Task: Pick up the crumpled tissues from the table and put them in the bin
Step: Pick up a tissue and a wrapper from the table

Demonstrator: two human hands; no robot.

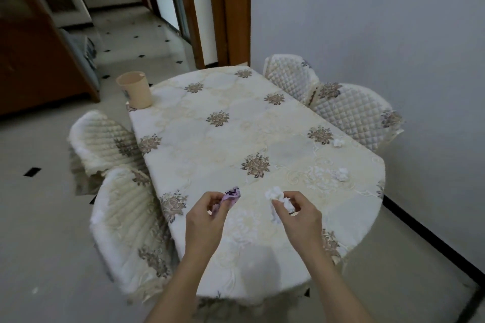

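Currently: dark print on lilac wad, unreadable; small mark on beige bin too blurred to read. Left hand grip clamped on lilac wad, long axis near-left to far-right. Right hand grip pinching white crumpled tissue, lumpy, above near part of table. At right on table: far tissue, nearer tissue, both white, balled. Bin at far left table corner.

Table was covered in embroidered cloth, faint sheen. Chair covers around the table: quilted cloth, matt. Bin by table's far corner looked matt plastic. Tissue at table's near edge was crumpled white paper. Purple wad, same edge: material was unclear.
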